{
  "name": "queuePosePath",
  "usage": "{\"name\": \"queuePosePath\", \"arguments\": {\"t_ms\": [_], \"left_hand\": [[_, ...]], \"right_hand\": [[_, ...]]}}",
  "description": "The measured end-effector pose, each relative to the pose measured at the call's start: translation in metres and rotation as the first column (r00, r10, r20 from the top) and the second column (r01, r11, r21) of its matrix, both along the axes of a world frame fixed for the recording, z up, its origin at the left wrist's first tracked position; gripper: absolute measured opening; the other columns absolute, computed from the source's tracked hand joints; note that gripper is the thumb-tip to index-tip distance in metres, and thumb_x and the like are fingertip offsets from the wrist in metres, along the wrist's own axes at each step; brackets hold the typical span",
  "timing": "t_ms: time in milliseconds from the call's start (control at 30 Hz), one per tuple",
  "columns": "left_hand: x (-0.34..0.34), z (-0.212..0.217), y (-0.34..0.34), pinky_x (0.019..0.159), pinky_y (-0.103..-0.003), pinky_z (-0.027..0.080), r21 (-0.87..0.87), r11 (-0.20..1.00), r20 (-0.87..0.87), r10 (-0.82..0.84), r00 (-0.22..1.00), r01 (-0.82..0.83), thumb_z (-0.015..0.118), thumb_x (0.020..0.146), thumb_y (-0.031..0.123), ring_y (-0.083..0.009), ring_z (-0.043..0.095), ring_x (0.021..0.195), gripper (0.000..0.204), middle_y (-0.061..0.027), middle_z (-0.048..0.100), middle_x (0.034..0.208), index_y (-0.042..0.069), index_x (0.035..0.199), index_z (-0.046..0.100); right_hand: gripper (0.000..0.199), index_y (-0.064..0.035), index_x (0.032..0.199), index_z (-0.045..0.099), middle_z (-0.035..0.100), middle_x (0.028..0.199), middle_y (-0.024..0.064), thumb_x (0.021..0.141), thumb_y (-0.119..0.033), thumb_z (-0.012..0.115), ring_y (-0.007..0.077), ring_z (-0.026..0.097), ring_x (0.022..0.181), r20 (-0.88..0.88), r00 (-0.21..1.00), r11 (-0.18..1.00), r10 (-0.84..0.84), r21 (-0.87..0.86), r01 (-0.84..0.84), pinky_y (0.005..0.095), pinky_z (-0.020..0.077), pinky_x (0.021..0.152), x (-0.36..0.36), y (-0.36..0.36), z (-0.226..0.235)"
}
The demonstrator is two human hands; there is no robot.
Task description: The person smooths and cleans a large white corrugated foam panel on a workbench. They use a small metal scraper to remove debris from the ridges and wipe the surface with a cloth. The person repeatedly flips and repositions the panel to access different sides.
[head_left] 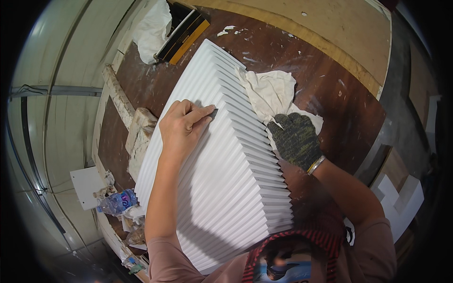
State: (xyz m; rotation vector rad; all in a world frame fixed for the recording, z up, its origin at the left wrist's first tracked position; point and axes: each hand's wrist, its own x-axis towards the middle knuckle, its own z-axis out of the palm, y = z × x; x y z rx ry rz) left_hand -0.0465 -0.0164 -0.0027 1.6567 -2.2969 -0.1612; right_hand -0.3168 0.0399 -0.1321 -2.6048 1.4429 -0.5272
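Note:
A large white ribbed piece (222,188), its surface folded into parallel ridges with a stepped, zigzag right edge, lies in front of me. Over its upper part my bare left hand (181,123) is closed in a pinch. A small dark sliver shows at its fingertips, too little to tell what it is. My right hand (296,141) wears a dark grey knitted glove and has its fingers closed on a crumpled off-white cloth (271,93). The cloth lies against the stepped edge and spreads onto the brown tabletop (349,118).
At the far left stands a black and orange box (188,42) with white crumpled material (153,30). A plaster-smeared block (141,127) and a clear plastic bottle (117,203) lie along the left side. White flakes (226,30) dot the far tabletop. White panels (398,205) are at the right.

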Motion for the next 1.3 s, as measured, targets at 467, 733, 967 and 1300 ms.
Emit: {"name": "queuePosePath", "arguments": {"t_ms": [467,733,967,1300], "left_hand": [[0.005,0.005,-0.028,0.069,-0.032,0.044,0.014,0.997,-0.087,0.079,0.993,-0.078,0.081,0.077,0.006,-0.0174,0.054,0.074,0.03,-0.004,0.057,0.075,0.011,0.107,0.079],[0.003,-0.001,-0.029,0.07,-0.033,0.047,-0.004,0.999,-0.043,0.054,0.998,-0.055,0.08,0.076,0.003,-0.0191,0.056,0.076,0.03,-0.0043,0.059,0.076,0.012,0.105,0.08],[0.002,-0.001,-0.029,0.066,-0.034,0.048,-0.044,0.999,-0.021,0.032,0.999,-0.033,0.083,0.074,0.01,-0.017,0.056,0.072,0.028,-0.0003,0.06,0.073,0.019,0.1,0.082],[-0.009,-0.011,-0.055,0.068,-0.035,0.05,-0.048,0.999,-0.027,-0.007,1.0,0.006,0.082,0.075,0.015,-0.0184,0.058,0.076,0.025,0.0003,0.062,0.075,0.02,0.1,0.082]], "right_hand": [[0.034,-0.0139,0.121,0.066,0.064,0.117,0.0078,0.09,-0.027,0.059,0.0276,0.062,0.096,-0.008,1.0,1.0,-0.002,0.015,0.002,0.0459,0.047,0.079,0.001,0.0,0.001],[0.037,-0.0128,0.123,0.065,0.064,0.119,0.0086,0.09,-0.027,0.059,0.028,0.062,0.097,0.0,1.0,0.999,0.013,0.031,-0.013,0.0455,0.0467,0.08,-0.001,0.0,0.001],[0.037,-0.0128,0.123,0.066,0.063,0.117,0.0083,0.089,-0.027,0.06,0.0279,0.061,0.099,-0.02,1.0,0.999,0.005,0.035,-0.005,0.0456,0.046,0.082,-0.001,0.0,0.002],[0.034,-0.0133,0.121,0.066,0.064,0.12,0.0087,0.09,-0.027,0.059,0.0279,0.062,0.101,0.003,1.0,1.0,-0.006,0.029,0.006,0.0451,0.0471,0.084,0.001,0.001,0.002]]}}
